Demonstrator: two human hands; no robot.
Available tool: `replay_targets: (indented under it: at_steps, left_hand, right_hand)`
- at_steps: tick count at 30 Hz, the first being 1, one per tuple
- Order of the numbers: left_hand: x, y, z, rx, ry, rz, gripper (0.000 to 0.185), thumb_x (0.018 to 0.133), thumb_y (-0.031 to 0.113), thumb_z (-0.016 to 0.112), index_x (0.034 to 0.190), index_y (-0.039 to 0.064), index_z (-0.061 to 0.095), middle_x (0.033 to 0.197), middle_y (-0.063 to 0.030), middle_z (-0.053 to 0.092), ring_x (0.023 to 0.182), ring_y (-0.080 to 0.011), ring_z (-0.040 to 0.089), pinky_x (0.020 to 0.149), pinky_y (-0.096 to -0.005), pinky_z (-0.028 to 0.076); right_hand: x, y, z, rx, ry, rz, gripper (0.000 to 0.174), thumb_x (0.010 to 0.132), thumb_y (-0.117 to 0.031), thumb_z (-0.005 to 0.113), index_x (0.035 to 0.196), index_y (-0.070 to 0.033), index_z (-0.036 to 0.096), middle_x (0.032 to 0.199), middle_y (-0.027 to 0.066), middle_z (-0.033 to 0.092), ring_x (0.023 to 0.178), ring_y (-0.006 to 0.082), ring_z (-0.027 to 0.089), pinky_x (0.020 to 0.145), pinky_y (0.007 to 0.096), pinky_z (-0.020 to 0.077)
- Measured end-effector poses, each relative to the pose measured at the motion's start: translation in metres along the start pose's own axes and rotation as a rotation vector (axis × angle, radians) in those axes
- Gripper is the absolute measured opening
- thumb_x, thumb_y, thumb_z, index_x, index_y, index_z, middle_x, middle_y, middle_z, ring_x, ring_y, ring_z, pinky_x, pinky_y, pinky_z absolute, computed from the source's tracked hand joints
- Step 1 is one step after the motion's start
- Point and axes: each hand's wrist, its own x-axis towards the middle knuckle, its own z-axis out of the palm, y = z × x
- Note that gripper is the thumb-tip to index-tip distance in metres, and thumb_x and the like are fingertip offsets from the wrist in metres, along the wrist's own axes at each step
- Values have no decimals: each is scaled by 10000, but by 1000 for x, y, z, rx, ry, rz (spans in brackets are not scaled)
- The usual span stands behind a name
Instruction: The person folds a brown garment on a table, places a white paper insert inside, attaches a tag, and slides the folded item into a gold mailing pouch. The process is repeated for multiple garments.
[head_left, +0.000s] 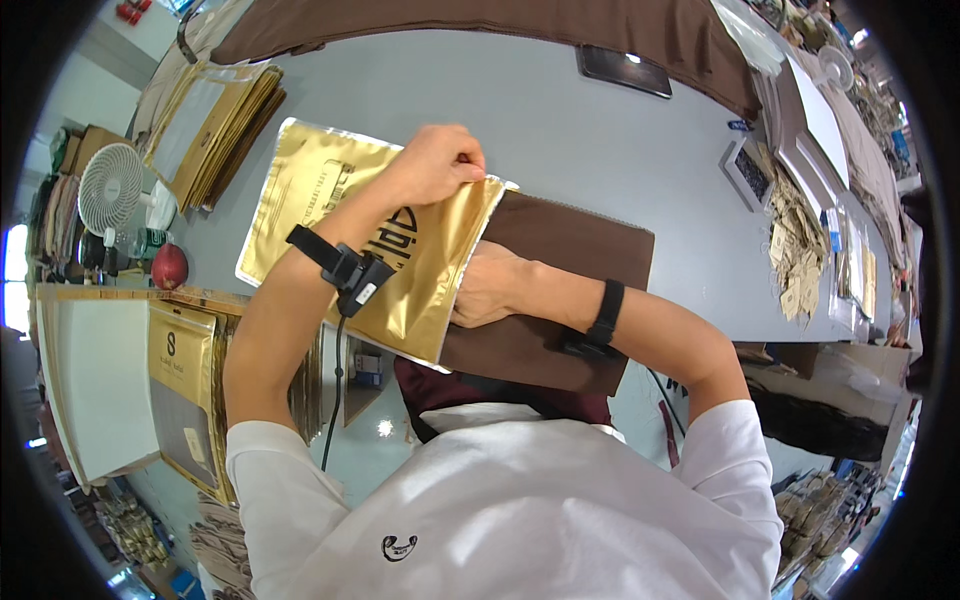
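Observation:
A gold plastic bag (307, 165) with black print and a pale edge lies slanted across the front of the table. My left hand (442, 165) pinches the upper corner of its mouth between thumb and fingers. From the bag's mouth a folded brown cloth (562, 225) sticks out to the right, and its near edge overhangs the table front. My right hand (491, 285) rests on the cloth at the mouth, with its fingertips hidden under the bag's edge. Whether those fingers grip the cloth cannot be seen. Both wrists wear black straps, the left one with a small cabled device.
Stacked gold bags (214, 135) lie at the left, near a white fan (110, 189) and a dark red round object (169, 266). Brown fabric (480, 15) spans the far edge beside a black tablet-like device (624, 71). Paper tags (796, 255) are heaped at the right.

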Motion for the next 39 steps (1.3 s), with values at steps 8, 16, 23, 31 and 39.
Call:
replay_targets:
  at_steps: [8, 16, 23, 31, 39]
  left_hand:
    - [-88, 66, 38, 186, 386, 145, 490, 803, 182, 848, 1236, 58, 658, 1220, -153, 621, 1139, -369, 602, 938, -433, 526]
    - [-117, 50, 74, 245, 664, 188, 145, 840, -6, 802, 942, 24, 703, 872, -104, 688, 792, -297, 682, 672, -374, 558]
    - [-124, 46, 73, 248, 663, 84, 118, 871, 2, 759, 958, 18, 680, 861, -106, 673, 782, -304, 664, 691, -399, 564]
    - [-126, 53, 68, 152, 725, 116, 123, 855, -5, 769, 937, 15, 678, 823, -102, 686, 730, -296, 677, 648, -381, 564]
    - [-133, 65, 75, 58, 812, 142, 180, 797, -48, 791, 923, 55, 714, 763, -63, 682, 613, -203, 656, 553, -321, 521]
  right_hand:
    - [-12, 21, -14, 132, -99, 411, 332, 988, -294, 558, 1224, -123, 718, 1230, 165, 713, 1190, 329, 654, 1019, 476, 508]
    - [-18, 66, -21, 177, 187, 587, 378, 989, -354, 645, 1294, -131, 657, 1287, 117, 670, 1128, 320, 656, 927, 468, 535]
    - [-7, 55, -26, -508, 184, 501, 532, 957, -411, 704, 1417, -159, 615, 1434, 84, 618, 1286, 316, 587, 1063, 491, 461]
    - [57, 107, -2, -220, 26, 694, 454, 927, -363, 735, 1323, -148, 678, 1312, 111, 679, 1192, 322, 633, 1004, 477, 496]
    - [35, 77, -13, -246, 122, 594, 419, 930, -341, 731, 1294, -138, 689, 1266, 119, 691, 1149, 325, 646, 979, 471, 506]
